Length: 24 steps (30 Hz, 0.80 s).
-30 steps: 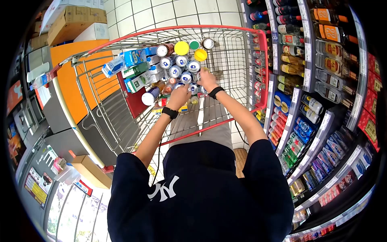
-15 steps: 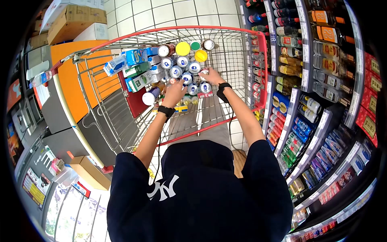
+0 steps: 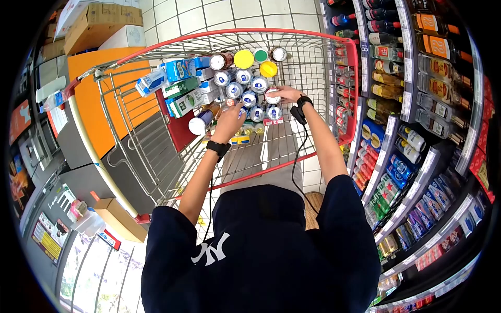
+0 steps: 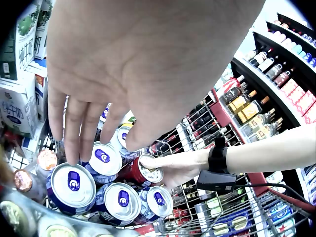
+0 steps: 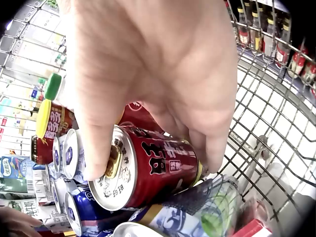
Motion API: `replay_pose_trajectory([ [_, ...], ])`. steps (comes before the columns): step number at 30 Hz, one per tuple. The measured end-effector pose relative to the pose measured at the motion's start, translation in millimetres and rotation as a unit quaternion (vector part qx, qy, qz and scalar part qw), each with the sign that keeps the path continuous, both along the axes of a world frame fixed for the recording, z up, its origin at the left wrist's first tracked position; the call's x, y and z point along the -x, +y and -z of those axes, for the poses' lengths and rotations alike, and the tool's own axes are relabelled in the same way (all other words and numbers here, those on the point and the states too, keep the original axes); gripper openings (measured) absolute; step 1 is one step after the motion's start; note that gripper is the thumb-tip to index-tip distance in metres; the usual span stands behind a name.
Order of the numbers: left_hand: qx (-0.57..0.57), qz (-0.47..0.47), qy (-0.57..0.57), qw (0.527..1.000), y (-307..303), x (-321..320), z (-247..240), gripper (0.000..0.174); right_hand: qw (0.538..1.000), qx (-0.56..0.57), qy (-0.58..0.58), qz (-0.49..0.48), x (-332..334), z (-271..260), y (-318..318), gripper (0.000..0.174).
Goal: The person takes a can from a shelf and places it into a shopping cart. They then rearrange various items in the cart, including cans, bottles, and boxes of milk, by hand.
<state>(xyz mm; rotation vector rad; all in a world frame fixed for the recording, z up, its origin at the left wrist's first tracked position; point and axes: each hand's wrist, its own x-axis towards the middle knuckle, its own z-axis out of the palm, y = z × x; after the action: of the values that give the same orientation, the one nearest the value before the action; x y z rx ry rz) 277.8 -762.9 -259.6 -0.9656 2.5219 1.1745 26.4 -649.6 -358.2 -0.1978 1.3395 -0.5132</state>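
Observation:
My right hand (image 3: 286,94) grips a red drink can (image 5: 160,163) among the cans in the shopping cart. The thumb lies on the can's lid and the fingers reach around its far side and base. In the right wrist view that can is tilted, its pull tab partly under the thumb. My left hand (image 3: 230,125) hangs palm down over the group of blue drink cans (image 4: 73,182), with fingers extended. Its fingertips are right at the lid of the nearest blue can in the left wrist view. The blue cans stand upright, packed close together.
The cart (image 3: 245,31) also holds milk cartons (image 3: 180,86), a yellow-lidded jar (image 3: 243,59), a green-lidded container (image 3: 260,55) and a white-capped bottle (image 3: 198,125). Drink shelves (image 3: 407,125) run along the right side. A cable (image 3: 296,167) hangs from my right wrist.
My hands have moved apart from close together over the cans. The right hand has shifted right onto the red can, uncovering blue cans near the front. The left hand stays over the front-left cans.

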Motion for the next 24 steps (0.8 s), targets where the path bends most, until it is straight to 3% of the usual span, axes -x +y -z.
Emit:
replay_pose_trajectory([
  [4, -0.005, 0.006, -0.007, 1.000, 1, 3, -1, 0.038, 0.998, 0.020, 0.032, -0.052, -10, 30, 3, 0.095],
  [6, -0.008, 0.006, -0.013, 1.000, -1, 8, -3, 0.038, 0.986, -0.025, 0.035, -0.161, -10, 36, -2, 0.102],
  [17, -0.034, 0.019, -0.029, 0.999, -1, 14, -15, 0.038, 0.998, -0.008, 0.021, -0.051, 0, -4, 2, 0.111],
  [20, -0.020, 0.017, -0.016, 1.000, -1, 11, -19, 0.038, 0.993, -0.014, 0.107, 0.055, 12, -13, 3, 0.095],
  [21, -0.009, 0.020, -0.003, 1.000, 0, 7, -10, 0.040, 0.990, -0.011, 0.134, 0.050, 23, 7, 7, 0.087],
  [22, -0.009, 0.021, -0.001, 1.000, -2, 6, -11, 0.040, 0.974, 0.009, 0.198, 0.109, 25, -4, 10, 0.075],
  [24, -0.016, 0.020, -0.011, 1.000, -5, 8, -15, 0.041, 0.960, 0.022, 0.269, 0.076, 46, 10, 14, 0.064],
])
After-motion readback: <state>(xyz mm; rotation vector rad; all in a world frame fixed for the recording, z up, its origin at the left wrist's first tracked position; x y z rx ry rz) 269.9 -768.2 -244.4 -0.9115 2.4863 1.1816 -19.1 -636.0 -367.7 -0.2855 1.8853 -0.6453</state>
